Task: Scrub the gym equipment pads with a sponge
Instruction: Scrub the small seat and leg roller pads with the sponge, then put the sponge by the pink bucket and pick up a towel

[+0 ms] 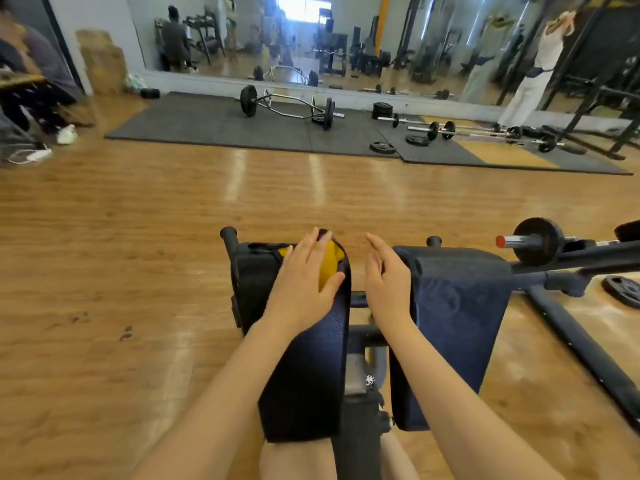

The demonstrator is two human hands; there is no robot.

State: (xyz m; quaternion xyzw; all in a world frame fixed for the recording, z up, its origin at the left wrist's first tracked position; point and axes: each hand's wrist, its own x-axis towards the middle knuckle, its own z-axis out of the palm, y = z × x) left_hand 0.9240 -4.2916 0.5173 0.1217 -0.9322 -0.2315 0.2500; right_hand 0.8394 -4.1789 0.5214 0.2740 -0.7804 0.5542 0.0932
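Note:
Two dark blue pads of a gym machine lie side by side in front of me, a left pad (311, 368) and a right pad (457, 306). A yellow sponge (330, 263) sits on the far end of the left pad. My left hand (304, 278) lies flat on the sponge with fingers straight and thumb spread, pressing it onto the pad. Over the gap between the pads my right hand (386, 282) is held edge-on, fingers straight, beside the inner side of the right pad; it holds nothing.
The machine's dark metal frame (571, 341) runs off to the right, with a plate-loaded bar (536, 240) and a loose plate (623, 291) on the wooden floor. Farther off are black mats (214, 126) with barbells, a wall mirror and other people at both sides.

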